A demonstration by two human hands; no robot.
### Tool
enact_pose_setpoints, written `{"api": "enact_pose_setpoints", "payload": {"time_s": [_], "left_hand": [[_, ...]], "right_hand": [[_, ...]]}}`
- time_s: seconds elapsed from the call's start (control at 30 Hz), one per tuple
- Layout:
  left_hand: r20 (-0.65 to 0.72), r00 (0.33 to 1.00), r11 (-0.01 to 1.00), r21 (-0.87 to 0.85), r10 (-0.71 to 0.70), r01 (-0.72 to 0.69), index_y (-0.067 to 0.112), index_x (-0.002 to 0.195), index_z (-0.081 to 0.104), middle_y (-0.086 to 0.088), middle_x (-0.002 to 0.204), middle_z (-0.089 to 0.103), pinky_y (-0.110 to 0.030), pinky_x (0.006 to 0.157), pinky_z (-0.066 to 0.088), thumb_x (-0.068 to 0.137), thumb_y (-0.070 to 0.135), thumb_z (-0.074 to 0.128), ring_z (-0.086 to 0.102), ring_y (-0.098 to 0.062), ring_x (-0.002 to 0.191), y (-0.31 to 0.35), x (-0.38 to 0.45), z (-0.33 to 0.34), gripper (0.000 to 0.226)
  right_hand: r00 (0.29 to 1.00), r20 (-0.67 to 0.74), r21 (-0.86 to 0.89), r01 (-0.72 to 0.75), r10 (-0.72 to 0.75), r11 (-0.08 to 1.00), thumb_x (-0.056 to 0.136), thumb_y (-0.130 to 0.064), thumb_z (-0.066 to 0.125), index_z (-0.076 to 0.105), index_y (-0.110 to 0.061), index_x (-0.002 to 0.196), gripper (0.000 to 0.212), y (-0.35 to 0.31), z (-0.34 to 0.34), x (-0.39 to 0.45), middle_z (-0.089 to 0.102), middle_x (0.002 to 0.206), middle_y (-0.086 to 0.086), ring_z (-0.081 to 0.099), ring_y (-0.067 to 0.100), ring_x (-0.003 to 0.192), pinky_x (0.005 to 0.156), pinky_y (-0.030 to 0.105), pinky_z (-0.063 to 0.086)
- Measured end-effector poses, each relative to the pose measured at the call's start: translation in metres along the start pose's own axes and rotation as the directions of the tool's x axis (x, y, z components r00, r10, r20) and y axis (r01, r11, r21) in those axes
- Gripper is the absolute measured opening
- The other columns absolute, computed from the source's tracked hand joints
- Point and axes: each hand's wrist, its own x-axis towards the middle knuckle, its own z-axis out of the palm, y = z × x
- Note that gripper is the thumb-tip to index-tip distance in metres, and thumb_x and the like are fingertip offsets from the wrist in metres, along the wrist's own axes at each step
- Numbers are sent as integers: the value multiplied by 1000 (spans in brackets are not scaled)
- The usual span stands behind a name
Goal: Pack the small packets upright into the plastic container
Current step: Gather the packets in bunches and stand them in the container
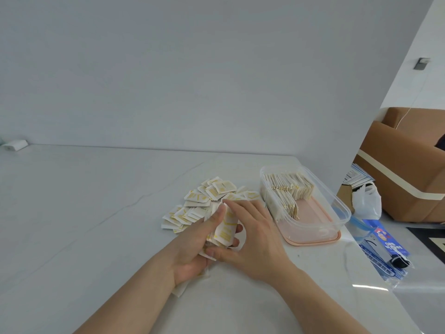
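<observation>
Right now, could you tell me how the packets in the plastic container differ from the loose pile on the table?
The packets in the plastic container stand on edge in tight rows; the loose pile lies flat and overlapping on the table.
The container packets show mostly edges; the pile shows printed yellow faces.
The container packets fill only its far part; the pile sits beside the container, just beyond the hands.
Both look like the same white-and-yellow packets.

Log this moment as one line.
left hand: holds packet stack | right hand: steadies stack | container: part filled | loose packets: on table
</observation>
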Motion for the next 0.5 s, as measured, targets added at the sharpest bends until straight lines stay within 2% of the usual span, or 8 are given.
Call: {"api": "enact_pose_setpoints", "payload": {"time_s": [0.07, 0.17, 0.23, 0.3, 0.4, 0.5], "left_hand": [[36, 999, 999, -46, -11, 12, 11, 131, 69, -22, 125, 65, -45, 101, 54, 81, 57, 73, 67, -35, 106, 0, 1, -2, 69], [79, 997, 997, -66, -24, 29, 8, 136, 65, -29, 145, 54, -50, 112, 47, 92, 57, 64, 59, -43, 130, -1, 2, -4, 66], [99, 995, 998, -59, -30, 35, 9, 137, 64, -28, 149, 52, -50, 114, 45, 98, 56, 56, 57, -42, 133, -2, 4, -4, 61], [95, 995, 999, -45, -26, 30, 11, 136, 66, -25, 144, 58, -48, 111, 48, 97, 55, 54, 64, -39, 124, -2, 5, -4, 60], [50, 999, 1000, -16, 17, -16, 11, 131, 69, -18, 124, 69, -42, 92, 55, 94, 50, 60, 70, -26, 94, 0, 4, -2, 54], [-1, 996, 993, 86, 86, -86, 11, 126, 70, -11, 113, 71, -38, 80, 56, 92, 47, 63, 68, -21, 86, -2, 4, 0, 50]], "right_hand": [[998, -67, 11, 15, -14, 1000, 69, -74, 77, 63, -29, 133, 79, -1, 1, 1, 61, 119, -25, 51, 7, 109, 93, 30, 47], [996, -87, 8, 13, -12, 1000, 69, -74, 77, 67, -27, 130, 77, -1, 3, 1, 64, 113, -23, 52, 9, 104, 89, 34, 49], [998, -66, -10, 3, -4, 1000, 68, -75, 77, 68, -26, 128, 78, 1, 3, 0, 65, 112, -22, 52, 10, 104, 89, 36, 48], [998, -57, -25, 4, -5, 1000, 68, -76, 76, 68, -26, 126, 77, 2, 3, 0, 65, 111, -23, 52, 11, 103, 89, 36, 48], [998, -69, -41, 2, -5, 999, 69, -78, 74, 67, -29, 127, 76, -1, 1, 0, 64, 110, -24, 52, 10, 103, 89, 35, 47], [998, -70, -74, -12, 7, 997, 67, -81, 71, 67, -34, 124, 74, -2, -1, 0, 64, 112, -24, 51, 7, 105, 90, 34, 45]]}}
